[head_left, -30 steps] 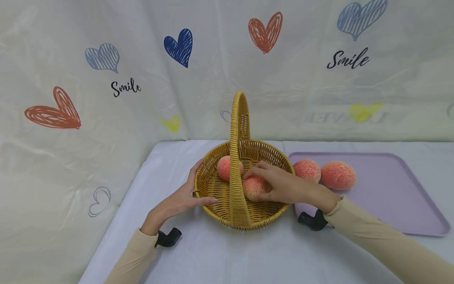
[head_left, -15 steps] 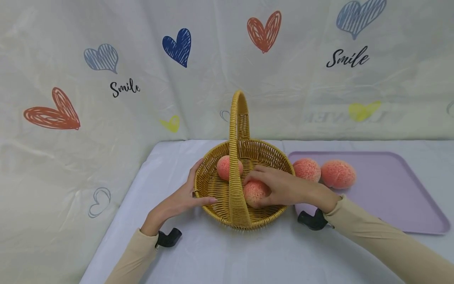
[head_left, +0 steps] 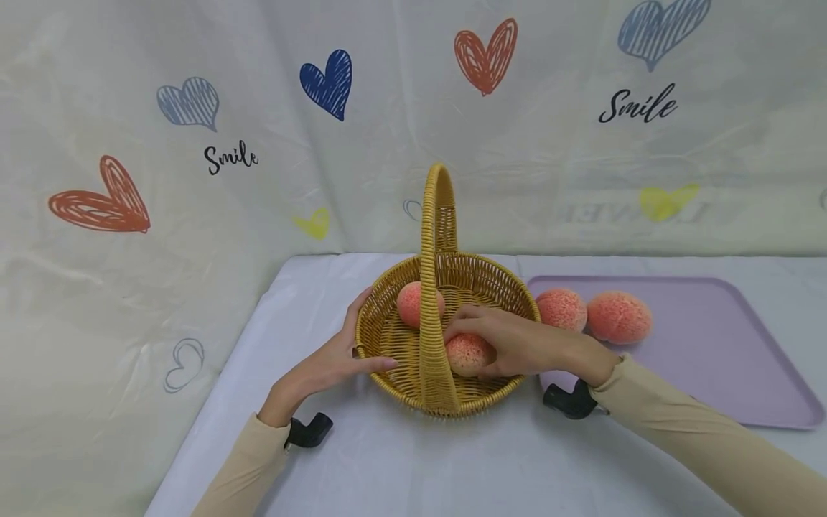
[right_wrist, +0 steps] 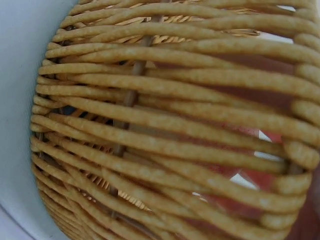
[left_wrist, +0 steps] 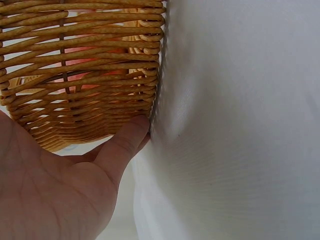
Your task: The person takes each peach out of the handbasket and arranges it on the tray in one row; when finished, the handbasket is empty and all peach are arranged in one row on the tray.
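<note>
In the head view a woven wicker basket (head_left: 368, 323) with a tall arched handle stands on the table. My left hand (head_left: 329, 362) holds its left side, thumb over the rim and fingers along the outer wall; the left wrist view has this hand (left_wrist: 65, 185) against the lower weave. Inside the basket my right hand (head_left: 510, 341) grips a pink speckled peach (head_left: 468, 354), low near the floor and right of the handle. Another peach (head_left: 410, 304) lies behind the handle, partly covered by it. Through the weave (right_wrist: 165, 115), the right wrist view gives glimpses of pink.
To the right, a lilac tray (head_left: 698, 345) bears two more peaches, one (head_left: 561, 309) close by the basket rim and one (head_left: 619, 317) beside it. A white cloth (head_left: 452, 467) covers the table. Behind hangs a pale curtain (head_left: 388, 129) printed with hearts.
The right hand and its peach have shifted slightly lower and toward the near side of the basket. The left hand and the basket stay in place.
</note>
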The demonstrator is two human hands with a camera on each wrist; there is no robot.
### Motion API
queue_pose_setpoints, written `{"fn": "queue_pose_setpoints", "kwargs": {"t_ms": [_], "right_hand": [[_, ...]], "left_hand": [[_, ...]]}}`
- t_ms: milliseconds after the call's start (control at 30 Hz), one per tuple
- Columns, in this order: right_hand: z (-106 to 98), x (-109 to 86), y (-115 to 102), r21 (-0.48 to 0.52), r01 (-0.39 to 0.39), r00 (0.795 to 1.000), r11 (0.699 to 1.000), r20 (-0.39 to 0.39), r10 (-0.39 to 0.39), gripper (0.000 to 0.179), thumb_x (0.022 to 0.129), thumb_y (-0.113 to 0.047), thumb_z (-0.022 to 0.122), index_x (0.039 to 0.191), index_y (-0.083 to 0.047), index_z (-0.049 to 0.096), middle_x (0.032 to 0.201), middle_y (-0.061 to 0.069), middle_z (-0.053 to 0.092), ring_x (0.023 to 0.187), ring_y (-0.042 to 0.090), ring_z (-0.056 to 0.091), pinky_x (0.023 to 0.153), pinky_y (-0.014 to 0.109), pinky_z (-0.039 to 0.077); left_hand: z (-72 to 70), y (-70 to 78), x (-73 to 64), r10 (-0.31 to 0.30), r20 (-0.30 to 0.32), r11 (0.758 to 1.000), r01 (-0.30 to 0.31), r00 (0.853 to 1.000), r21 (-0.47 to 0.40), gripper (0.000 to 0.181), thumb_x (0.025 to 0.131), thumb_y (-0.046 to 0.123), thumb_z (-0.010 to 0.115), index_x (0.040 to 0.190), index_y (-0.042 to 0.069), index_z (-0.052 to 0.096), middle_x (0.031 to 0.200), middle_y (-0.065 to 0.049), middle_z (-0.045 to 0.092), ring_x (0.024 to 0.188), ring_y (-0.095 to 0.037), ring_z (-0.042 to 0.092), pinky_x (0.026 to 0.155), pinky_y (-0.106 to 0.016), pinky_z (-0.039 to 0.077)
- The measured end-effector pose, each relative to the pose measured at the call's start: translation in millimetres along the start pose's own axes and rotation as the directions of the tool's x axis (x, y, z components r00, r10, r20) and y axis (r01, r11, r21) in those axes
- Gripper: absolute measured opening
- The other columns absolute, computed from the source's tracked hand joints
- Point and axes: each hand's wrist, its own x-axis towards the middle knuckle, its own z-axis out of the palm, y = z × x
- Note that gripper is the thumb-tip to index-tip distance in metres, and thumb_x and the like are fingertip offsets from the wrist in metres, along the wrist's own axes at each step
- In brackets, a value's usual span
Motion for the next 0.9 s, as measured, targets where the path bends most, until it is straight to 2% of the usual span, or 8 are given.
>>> {"fn": "queue_pose_setpoints", "kwargs": {"t_ms": [267,467,600,733,833,900], "right_hand": [[2.8,-0.9,-1.2,-0.035,-0.024,0.994,0.999,-0.105,0.020,0.044,0.084,-0.016,0.089,0.123,-0.016,0.070,0.122,0.001,0.064,0.112,0.021,0.062,0.094,0.046,0.054],[-12.2,-15.8,-8.1,0.060,-0.090,0.976,0.994,-0.192,0.100,0.055,0.076,-0.007,0.093,0.125,-0.019,0.069,0.122,-0.003,0.062,0.112,0.019,0.060,0.093,0.046,0.054],[-34.9,-36.6,-15.6,0.083,-0.078,0.952,0.993,-0.289,0.099,0.060,0.076,-0.004,0.092,0.127,-0.024,0.068,0.125,-0.007,0.061,0.111,0.014,0.060,0.089,0.040,0.055],[-59.3,-64.1,-21.6,0.045,-0.051,0.915,0.998,-0.398,0.065,0.066,0.073,-0.002,0.094,0.128,-0.026,0.068,0.126,-0.010,0.061,0.110,0.008,0.057,0.086,0.024,0.054],[-73.4,-90.8,-21.8,-0.001,-0.110,0.881,0.994,-0.464,0.097,0.075,0.067,-0.001,0.098,0.131,-0.025,0.068,0.128,-0.011,0.061,0.113,0.005,0.056,0.087,0.013,0.049],[-80.6,-109.2,-17.6,-0.030,-0.170,0.858,0.985,-0.496,0.133,0.081,0.062,0.001,0.100,0.133,-0.022,0.068,0.128,-0.010,0.063,0.115,0.003,0.055,0.085,0.010,0.048]], "left_hand": [[0.2,-0.2,0.3,-0.019,-0.007,1.000,0.019,1.000,-0.002,0.124,0.085,0.049,0.085,0.166,0.039,-0.009,0.173,-0.001,0.009,0.156,-0.028,0.023,0.124,-0.057,0.021],[1.1,-1.1,0.0,-0.015,0.000,1.000,0.015,1.000,-0.011,0.123,0.086,0.049,0.085,0.166,0.040,-0.008,0.174,-0.002,0.008,0.156,-0.029,0.022,0.124,-0.058,0.020],[0.9,0.1,0.2,-0.003,0.014,1.000,0.003,1.000,-0.028,0.122,0.087,0.046,0.085,0.166,0.037,-0.008,0.173,-0.004,0.009,0.155,-0.031,0.025,0.124,-0.057,0.021],[-1.0,0.9,0.0,0.012,0.018,0.999,-0.012,1.000,-0.040,0.122,0.088,0.044,0.085,0.166,0.036,-0.009,0.173,-0.006,0.011,0.154,-0.032,0.029,0.123,-0.057,0.023],[-1.6,1.1,0.1,0.022,0.019,0.999,-0.021,1.000,-0.038,0.122,0.088,0.043,0.084,0.166,0.035,-0.009,0.173,-0.006,0.010,0.154,-0.032,0.029,0.123,-0.057,0.023],[-1.9,1.1,-0.5,0.012,0.016,0.999,-0.012,1.000,-0.033,0.122,0.088,0.044,0.084,0.166,0.036,-0.009,0.173,-0.006,0.010,0.154,-0.032,0.029,0.123,-0.057,0.023]]}}
